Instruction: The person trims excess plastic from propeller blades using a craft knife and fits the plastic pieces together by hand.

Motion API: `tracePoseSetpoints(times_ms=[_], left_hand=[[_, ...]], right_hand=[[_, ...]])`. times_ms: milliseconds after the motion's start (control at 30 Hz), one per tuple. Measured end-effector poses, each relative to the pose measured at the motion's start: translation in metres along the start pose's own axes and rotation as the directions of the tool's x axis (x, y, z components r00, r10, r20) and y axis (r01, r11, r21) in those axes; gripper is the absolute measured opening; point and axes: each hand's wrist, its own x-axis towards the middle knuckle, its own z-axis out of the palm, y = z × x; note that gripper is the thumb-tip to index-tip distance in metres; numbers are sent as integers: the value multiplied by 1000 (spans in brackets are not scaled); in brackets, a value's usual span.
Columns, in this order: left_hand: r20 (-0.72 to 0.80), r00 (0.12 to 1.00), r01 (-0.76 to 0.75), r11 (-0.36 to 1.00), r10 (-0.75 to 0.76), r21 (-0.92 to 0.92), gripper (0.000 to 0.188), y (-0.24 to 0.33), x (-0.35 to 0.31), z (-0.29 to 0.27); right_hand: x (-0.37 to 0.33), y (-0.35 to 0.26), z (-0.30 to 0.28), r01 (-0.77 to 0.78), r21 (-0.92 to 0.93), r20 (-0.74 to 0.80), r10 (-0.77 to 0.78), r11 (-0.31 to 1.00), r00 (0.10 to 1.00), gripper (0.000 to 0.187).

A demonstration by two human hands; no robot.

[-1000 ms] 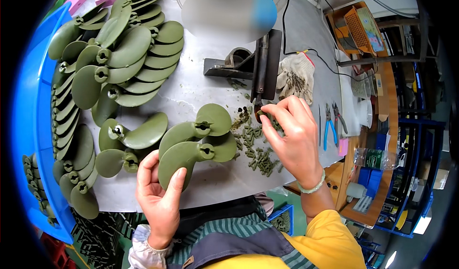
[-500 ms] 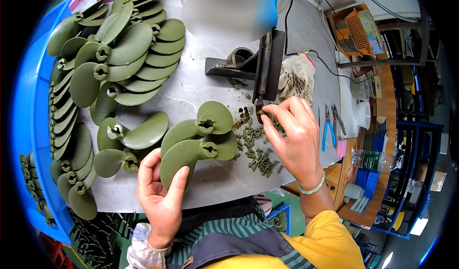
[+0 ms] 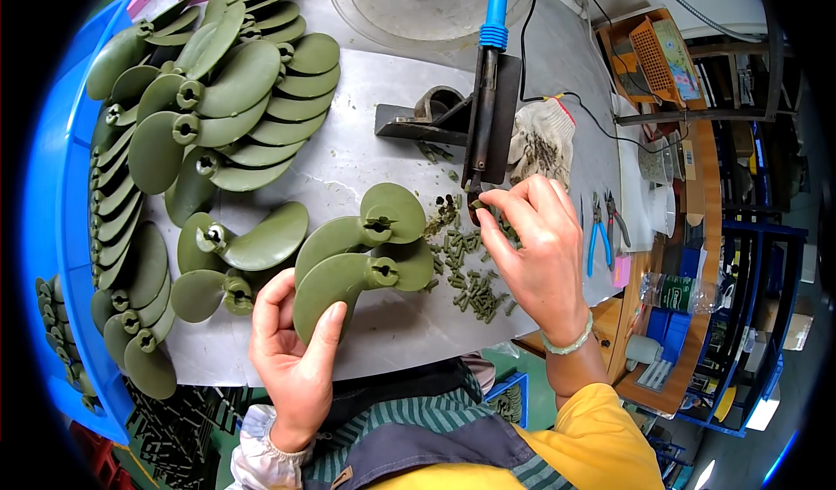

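Observation:
My left hand (image 3: pixel 294 364) is closed on a blade of an olive-green plastic propeller (image 3: pixel 331 291), its thumb on top. A second green propeller (image 3: pixel 331 244) lies right behind that one. At the right, the thumb and forefinger of my right hand (image 3: pixel 549 250) pinch a small green plastic peg (image 3: pixel 477 204). The peg is at the dark tip of a soldering iron (image 3: pixel 482 107) with a blue handle, which rests on a black metal stand (image 3: pixel 422 124). Loose green pegs (image 3: pixel 475 294) lie scattered between my hands.
Many green propellers (image 3: pixel 235 81) are stacked at the left, beside a blue crate (image 3: pixel 52 185). A stained glove (image 3: pixel 544 137) lies beyond my right hand. Pliers (image 3: pixel 598 237) lie near the right edge, and a black cable (image 3: pixel 601 128) crosses there. A round clear dish (image 3: pixel 374 11) stands at the back.
The blurred patch over the iron's handle and the round dish is gone. Both hands, the propeller and the peg stay almost where they were.

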Motion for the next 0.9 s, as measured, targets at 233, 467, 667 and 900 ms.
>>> tracePoseSetpoints(times_ms=[233,467,667,900], left_hand=[[19,1000,-13,1000,13,-22,47,0,0,1],[47,999,-26,999,27,-35,48,-1,0,1],[49,998,-23,998,26,-54,48,-2,-1,0],[17,1000,-19,999,19,-37,47,-1,-1,2]], right_hand=[[1,-21,-11,-36,205,60,24,978,998,17],[10,-51,-12,48,344,85,-82,938,993,21],[14,-56,-8,82,325,113,-124,942,986,21],[16,-55,-5,98,323,133,-148,941,980,20]])
